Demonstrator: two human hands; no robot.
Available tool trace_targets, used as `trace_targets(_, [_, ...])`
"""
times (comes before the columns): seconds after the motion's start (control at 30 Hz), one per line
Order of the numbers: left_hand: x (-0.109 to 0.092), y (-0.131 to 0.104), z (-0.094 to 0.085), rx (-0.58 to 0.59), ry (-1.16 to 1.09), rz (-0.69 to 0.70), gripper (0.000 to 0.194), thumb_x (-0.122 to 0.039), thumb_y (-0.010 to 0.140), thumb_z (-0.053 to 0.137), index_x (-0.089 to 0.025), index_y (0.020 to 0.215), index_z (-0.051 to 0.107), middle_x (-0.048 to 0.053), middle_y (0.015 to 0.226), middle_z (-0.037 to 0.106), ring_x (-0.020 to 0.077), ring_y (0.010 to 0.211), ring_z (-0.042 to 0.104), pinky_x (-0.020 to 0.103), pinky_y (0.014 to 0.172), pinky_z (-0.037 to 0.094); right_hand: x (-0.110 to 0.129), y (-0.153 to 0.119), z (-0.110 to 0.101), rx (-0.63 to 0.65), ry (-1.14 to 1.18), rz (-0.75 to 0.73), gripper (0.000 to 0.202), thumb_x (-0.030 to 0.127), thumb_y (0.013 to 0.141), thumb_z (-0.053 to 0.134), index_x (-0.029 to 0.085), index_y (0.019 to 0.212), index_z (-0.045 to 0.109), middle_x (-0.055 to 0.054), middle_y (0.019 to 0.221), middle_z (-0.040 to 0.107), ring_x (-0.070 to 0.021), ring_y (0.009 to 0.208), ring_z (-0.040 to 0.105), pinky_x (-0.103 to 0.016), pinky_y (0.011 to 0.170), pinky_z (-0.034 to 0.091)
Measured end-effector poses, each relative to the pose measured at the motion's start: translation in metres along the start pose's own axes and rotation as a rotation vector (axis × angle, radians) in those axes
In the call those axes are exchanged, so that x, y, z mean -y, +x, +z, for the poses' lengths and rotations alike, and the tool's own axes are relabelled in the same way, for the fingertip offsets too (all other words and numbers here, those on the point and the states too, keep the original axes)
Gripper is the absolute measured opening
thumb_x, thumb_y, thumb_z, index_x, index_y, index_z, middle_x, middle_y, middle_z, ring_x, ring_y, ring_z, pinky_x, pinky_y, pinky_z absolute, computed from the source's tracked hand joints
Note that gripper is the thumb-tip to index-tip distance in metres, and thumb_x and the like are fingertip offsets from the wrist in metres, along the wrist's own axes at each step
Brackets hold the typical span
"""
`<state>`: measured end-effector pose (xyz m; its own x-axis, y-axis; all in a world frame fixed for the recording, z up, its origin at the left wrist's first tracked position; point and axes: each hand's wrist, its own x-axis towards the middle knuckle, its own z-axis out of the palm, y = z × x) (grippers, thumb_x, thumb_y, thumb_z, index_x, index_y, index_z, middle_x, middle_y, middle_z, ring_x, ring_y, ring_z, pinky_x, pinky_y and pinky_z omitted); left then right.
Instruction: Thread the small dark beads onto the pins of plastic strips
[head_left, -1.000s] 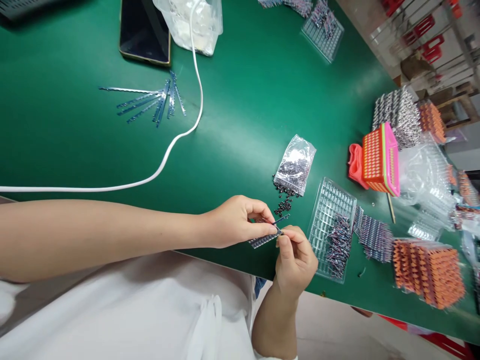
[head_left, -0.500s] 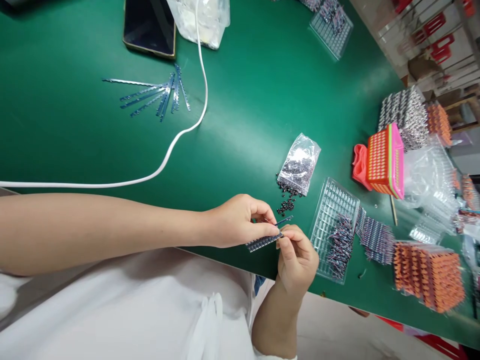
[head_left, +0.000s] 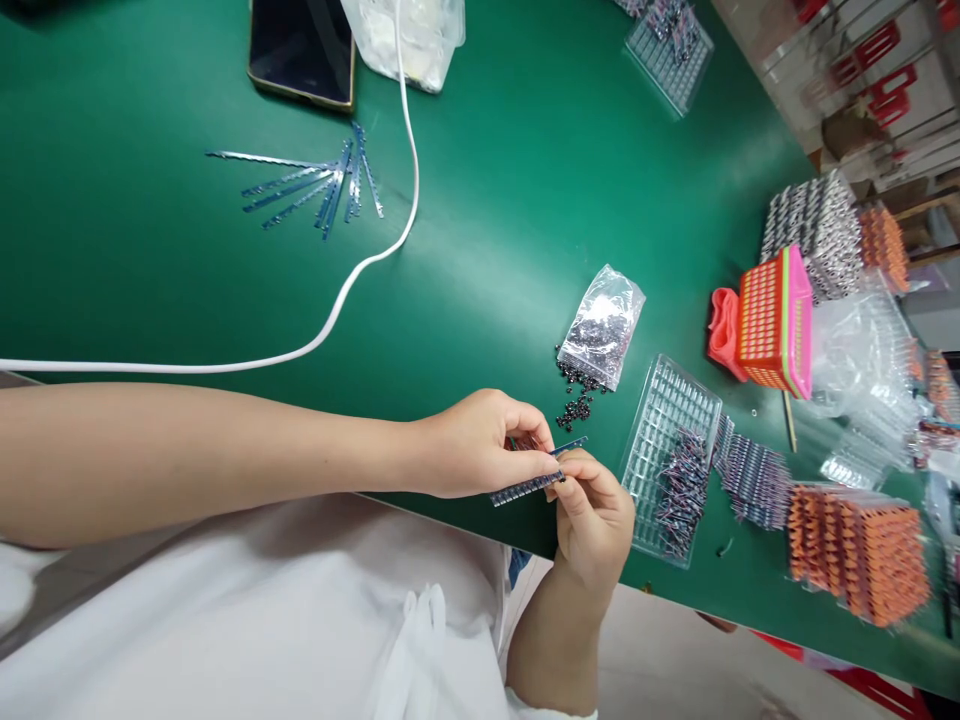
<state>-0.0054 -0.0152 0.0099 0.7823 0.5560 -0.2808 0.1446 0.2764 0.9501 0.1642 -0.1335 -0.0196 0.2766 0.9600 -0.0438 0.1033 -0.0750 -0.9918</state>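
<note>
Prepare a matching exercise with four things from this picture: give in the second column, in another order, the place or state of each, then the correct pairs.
1. Dark strip
2. Loose dark pieces
3. Phone
4. White cable

A. curving across the green table
B. in the left hand, with the right hand at its end
C. dark-screened, at the picture's top edge
D. lying beside a clear bag

Pairs: 1-B; 2-D; 3-C; 4-A

Open tabletop point(head_left: 487, 260) ran fwd of the L hand point(head_left: 480, 445), w/ room to pass btwn the white cable point(head_left: 357, 270) and the clear bag point(head_left: 602, 330). Bag + loose beads point(head_left: 576, 410) stood in the way just beyond the fingertips; the tray point(head_left: 654, 430) crowded the R hand point(head_left: 596, 520) on its R side, orange stack point(head_left: 855, 550) farther R
</note>
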Motion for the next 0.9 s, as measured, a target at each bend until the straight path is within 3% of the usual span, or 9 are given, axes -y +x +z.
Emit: trace_targets(0.9, [0.0007, 0.0004, 0.0001, 0.083, 0.072, -0.027, 0.016, -0.025, 0.079, 0.062, -0.013, 0.070, 0.065, -0.003, 0.057, 0.056, 0.0087, 0.053, 0.047, 0.019, 0.047, 0.032, -0.0046, 0.0003, -0.0018, 0.082, 0.158, 0.054, 0.006, 0.021, 0.083, 0.075, 0.026, 0.087, 0.077, 0.001, 0.070, 0.065, -0.0125, 0.064, 0.058, -0.025, 0.055, 0.045])
